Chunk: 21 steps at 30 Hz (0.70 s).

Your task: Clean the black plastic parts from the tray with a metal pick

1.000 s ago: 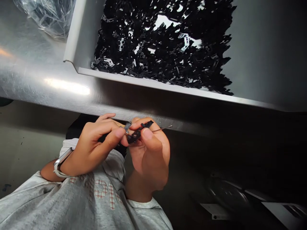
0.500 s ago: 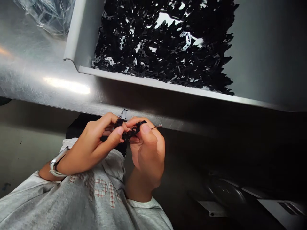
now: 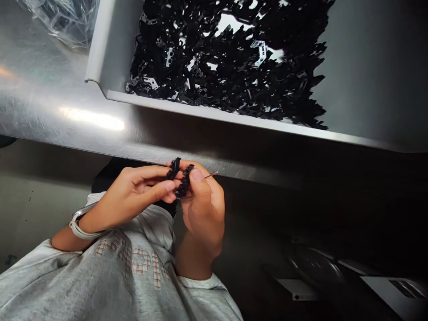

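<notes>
My left hand (image 3: 133, 191) pinches a small black plastic part (image 3: 174, 168) between thumb and fingers, just in front of the bench edge. Close beside it, my right hand (image 3: 205, 200) is closed on another black plastic part (image 3: 184, 183), with the thumb pressed on its upper end. A thin metal pin-like tool (image 3: 211, 174) sticks out to the right from behind the right fingers; its other end is hidden. The fingertips of both hands nearly meet, and I cannot tell whether the two parts touch.
Beyond the hands, a large pale tray (image 3: 214, 115) holds a heap of small black parts (image 3: 214, 76) on the metal bench (image 3: 40, 102). A clear plastic bag (image 3: 68, 20) lies at the upper left. Below right, white panels (image 3: 391, 292) sit in shadow.
The black part in my left hand has turned, and its grey, shiny end no longer shows. My right hand has shifted slightly left, its part now more upright.
</notes>
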### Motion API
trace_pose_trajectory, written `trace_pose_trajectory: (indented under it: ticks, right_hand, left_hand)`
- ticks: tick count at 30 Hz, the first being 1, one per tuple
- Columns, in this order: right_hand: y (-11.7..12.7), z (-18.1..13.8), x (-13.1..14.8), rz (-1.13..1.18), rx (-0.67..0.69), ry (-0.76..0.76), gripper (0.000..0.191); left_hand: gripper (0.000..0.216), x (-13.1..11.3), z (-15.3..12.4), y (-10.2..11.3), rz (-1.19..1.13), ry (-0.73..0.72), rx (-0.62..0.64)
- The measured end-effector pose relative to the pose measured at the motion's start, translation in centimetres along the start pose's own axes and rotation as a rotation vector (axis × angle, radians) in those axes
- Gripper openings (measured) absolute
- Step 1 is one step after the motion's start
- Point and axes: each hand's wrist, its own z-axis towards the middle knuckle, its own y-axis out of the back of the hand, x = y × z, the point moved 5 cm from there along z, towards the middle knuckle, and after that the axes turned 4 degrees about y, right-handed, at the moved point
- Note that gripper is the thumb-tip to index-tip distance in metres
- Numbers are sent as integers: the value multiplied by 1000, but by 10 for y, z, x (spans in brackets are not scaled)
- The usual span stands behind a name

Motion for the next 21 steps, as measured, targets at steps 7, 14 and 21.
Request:
trace_pose_trajectory:
  ticks: [7,14,21]
  right_hand:
    - [-3,5,4,105,9,-4,26]
    - [-2,6,2,130,57,-74,21]
    - [-6,8,-3,142,80,-113,18]
  left_hand:
    - [21,-2,-1,0,153,-101,45]
    - [20,-6,-1,1,322,-196,39]
    - [18,-17,-9,1,722,-520,-15]
